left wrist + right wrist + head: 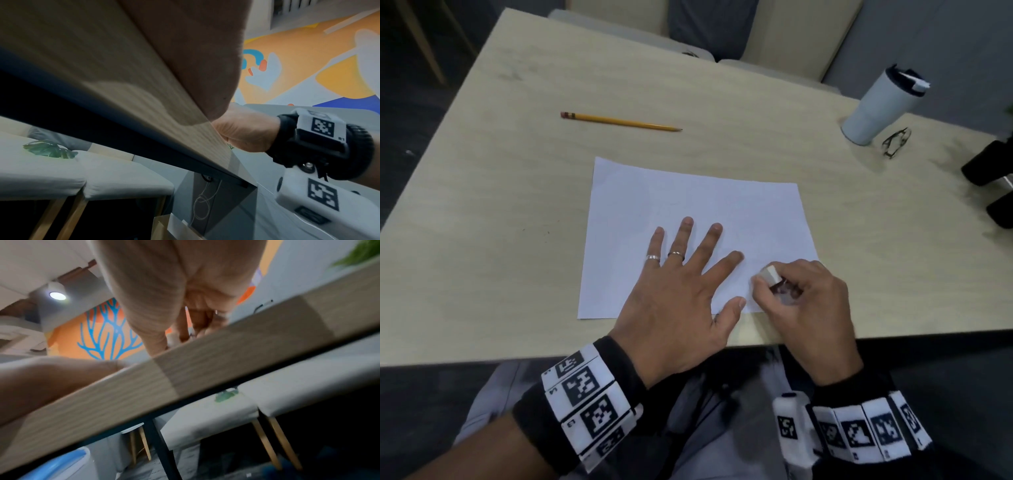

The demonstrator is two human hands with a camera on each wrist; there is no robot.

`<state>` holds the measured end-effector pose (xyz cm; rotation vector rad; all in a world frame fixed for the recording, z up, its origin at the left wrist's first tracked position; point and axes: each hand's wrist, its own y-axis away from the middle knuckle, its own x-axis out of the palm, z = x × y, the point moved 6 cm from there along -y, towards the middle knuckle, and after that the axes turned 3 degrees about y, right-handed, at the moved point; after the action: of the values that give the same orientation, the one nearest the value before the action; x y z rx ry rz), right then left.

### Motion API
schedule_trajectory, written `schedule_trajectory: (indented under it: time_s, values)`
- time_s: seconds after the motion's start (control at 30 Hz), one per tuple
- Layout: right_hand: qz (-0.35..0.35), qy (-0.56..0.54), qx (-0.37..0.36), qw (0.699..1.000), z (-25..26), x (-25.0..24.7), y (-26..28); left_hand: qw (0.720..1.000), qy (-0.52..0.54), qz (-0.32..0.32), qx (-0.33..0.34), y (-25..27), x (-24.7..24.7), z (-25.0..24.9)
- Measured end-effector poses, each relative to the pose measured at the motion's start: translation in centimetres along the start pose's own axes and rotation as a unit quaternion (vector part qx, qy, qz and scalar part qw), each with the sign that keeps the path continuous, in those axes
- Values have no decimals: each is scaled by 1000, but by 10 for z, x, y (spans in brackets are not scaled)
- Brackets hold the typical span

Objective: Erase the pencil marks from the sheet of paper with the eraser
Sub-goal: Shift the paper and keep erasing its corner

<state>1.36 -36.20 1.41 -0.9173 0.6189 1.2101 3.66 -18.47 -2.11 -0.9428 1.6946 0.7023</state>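
Left hand flat on paper, right hand pinching eraser

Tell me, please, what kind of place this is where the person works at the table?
Probably a casual office lounge or break area, though that is a guess. A light wood table has cushioned benches behind it, a colourful painted mural covers the wall, and a travel tumbler stands beside folded glasses.

The head view looks steeply down from above the table, taking in both hands and the paper at frame centre. The left wrist view sits below the table edge, looking up and rightward. The right wrist view looks up from under the same edge. All three share this near edge.
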Motion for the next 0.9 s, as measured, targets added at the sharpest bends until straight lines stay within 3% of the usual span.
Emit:
schedule_trajectory:
  time_s: [0.13, 0.27, 0.43, 0.57, 0.73, 0.9]
  values:
    - [-56, 32, 54, 996, -36, -17, -13, 1000, -4, 5, 0, 1, -2, -1]
    - [-11, 8, 4, 1000, -5, -5, 1, 1000, 4, 1, 0, 1, -3, 0]
    - [-55, 34, 52, 997, -39, -17, -18, 1000, -1, 1, -2, 0, -1, -1]
    - [2, -5, 3, 1000, -5, -7, 0, 1000, -1, -6, -1, 0, 0, 0]
    - [-43, 29, 61, 997, -40, -21, -10, 1000, -7, -2, 0, 0, 0, -1]
    - [2, -23, 34, 999, -14, -10, 11, 1000, 1, -3, -2, 0, -1, 0]
